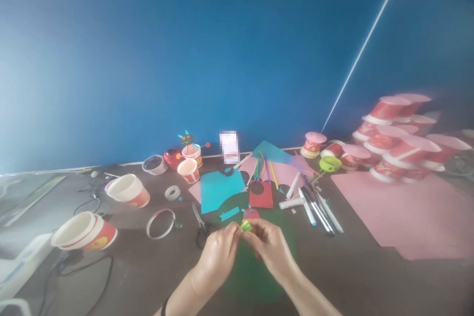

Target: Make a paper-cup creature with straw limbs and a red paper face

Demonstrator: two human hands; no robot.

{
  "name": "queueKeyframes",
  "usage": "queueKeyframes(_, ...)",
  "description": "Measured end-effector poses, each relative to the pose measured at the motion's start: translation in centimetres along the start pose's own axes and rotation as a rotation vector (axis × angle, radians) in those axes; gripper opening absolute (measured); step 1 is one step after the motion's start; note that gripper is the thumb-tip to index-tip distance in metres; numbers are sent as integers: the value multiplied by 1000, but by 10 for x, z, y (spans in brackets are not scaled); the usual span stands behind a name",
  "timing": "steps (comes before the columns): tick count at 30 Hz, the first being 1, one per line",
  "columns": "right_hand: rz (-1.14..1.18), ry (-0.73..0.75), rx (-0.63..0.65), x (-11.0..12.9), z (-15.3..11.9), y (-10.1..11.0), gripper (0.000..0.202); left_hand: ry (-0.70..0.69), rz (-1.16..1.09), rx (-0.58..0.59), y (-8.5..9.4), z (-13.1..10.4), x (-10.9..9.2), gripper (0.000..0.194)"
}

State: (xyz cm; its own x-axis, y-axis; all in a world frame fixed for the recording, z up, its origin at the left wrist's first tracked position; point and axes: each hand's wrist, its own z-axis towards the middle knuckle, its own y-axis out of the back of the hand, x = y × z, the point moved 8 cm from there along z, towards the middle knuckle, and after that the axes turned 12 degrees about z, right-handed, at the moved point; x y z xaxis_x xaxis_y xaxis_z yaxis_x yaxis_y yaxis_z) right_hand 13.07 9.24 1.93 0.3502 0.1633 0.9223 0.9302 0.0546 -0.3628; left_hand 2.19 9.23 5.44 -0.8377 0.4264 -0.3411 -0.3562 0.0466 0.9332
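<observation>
My left hand and my right hand meet at the lower middle, fingertips pinched round a small yellow and green piece between them. Just beyond the fingertips lies a round red paper face with blue marks. Green paper spreads on the table beneath the hands. A small blue paper strip lies beyond my left hand, and black-handled scissors rest to its left. Farther back is a red paper with a round hole cut in it.
Paper cups, white tape and a larger ring stand or lie left. Blue paper and coloured sticks lie behind. Markers, pink paper and stacked red cups are on the right.
</observation>
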Motion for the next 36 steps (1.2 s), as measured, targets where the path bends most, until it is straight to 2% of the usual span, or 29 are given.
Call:
queueKeyframes(4,-54,-15,-14,2,-1,-2,29,7,-42,-6,3,0,-1,30)
queueKeyframes(11,-106,-7,-36,8,-3,-2,32,-28,58,13,-1,-5,0,28)
queueKeyframes(23,-48,-64,66,1,-3,-8,29,-78,95,60,-6,-7,-3,23)
queueKeyframes(32,-63,-27,13,-5,-3,-7,34,-52,1,218,2,-8,-10,25)
queueKeyframes(36,-64,-7,-31,-2,-3,-8,37,20,-18,186,8,-5,-11,28)
